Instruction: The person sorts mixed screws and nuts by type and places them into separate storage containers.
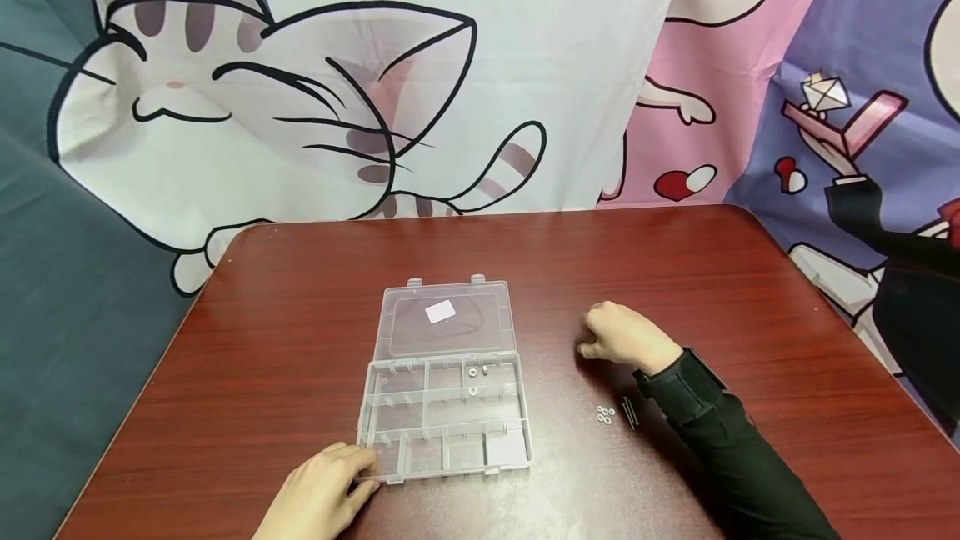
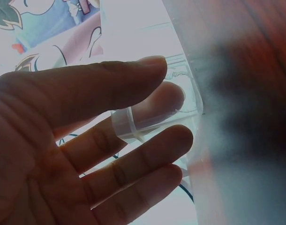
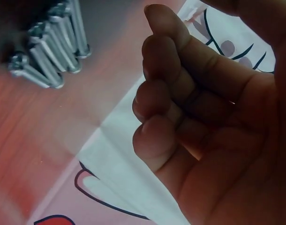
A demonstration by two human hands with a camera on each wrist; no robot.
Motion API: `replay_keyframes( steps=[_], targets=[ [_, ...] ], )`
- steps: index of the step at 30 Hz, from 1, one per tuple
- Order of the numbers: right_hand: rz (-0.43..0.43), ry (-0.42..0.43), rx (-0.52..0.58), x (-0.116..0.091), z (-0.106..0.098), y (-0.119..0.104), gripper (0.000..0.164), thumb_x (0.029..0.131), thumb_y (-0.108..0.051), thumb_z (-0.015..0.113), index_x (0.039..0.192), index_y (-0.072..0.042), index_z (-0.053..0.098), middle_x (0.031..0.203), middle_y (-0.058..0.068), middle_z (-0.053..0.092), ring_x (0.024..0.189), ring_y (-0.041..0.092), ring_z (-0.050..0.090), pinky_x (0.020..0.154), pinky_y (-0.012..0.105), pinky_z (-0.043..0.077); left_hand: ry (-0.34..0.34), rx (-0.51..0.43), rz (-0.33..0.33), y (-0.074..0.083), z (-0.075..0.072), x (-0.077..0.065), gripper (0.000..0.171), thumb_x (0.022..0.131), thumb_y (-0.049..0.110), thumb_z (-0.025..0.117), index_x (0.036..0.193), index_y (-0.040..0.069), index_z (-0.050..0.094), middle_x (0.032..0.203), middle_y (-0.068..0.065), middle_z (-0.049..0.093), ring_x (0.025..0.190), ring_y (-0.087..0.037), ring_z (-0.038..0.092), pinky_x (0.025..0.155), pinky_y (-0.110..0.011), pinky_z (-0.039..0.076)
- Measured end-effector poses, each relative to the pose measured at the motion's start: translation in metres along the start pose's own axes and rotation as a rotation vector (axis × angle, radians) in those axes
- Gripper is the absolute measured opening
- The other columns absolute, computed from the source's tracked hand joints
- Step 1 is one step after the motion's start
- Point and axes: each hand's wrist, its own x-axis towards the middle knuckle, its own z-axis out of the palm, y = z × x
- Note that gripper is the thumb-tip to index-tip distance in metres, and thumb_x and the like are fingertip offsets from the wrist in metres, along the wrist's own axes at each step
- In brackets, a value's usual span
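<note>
A clear plastic compartment box lies on the table with its lid folded back flat. At its front left corner my left hand grips the edge. The left wrist view shows the thumb on the near side of the clear wall and the index finger behind it. My right hand is over the table to the right of the lid. Its fingers are loosely bent, with nothing visible in the palm. Several metal screws lie nearer me, by the right wrist, beside several small nuts.
Small metal pieces sit in a back compartment of the box. A white label is on the lid. Beyond the far edge of the brown table hangs a cartoon cloth.
</note>
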Motion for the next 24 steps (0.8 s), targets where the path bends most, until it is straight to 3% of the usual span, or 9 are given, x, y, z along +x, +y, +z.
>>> replay_keyframes(
  steps=[9,24],
  targets=[
    [0.010,-0.057,0.058,-0.0045,0.0080,0.0021,0.028,0.069,-0.018,0.072,0.057,-0.014,0.047,0.059,-0.003,0.041,0.053,0.012,0.041,0.051,0.029,0.037,0.020,-0.014,0.019,-0.0013,0.0001,-0.0010,0.036,0.061,0.006,0.078,0.068,0.025,0.048,0.068,0.021,0.042,0.062,0.001,0.039,0.049,-0.021,0.035],
    [-0.034,-0.023,0.065,-0.0037,0.0093,0.0053,0.022,0.068,-0.011,0.070,0.058,-0.014,0.051,0.058,-0.005,0.042,0.052,0.010,0.041,0.051,0.027,0.038,0.015,-0.008,0.016,-0.0013,0.0007,-0.0007,0.037,0.062,0.007,0.078,0.067,0.026,0.047,0.068,0.021,0.041,0.062,0.001,0.039,0.049,-0.022,0.035]
  ],
)
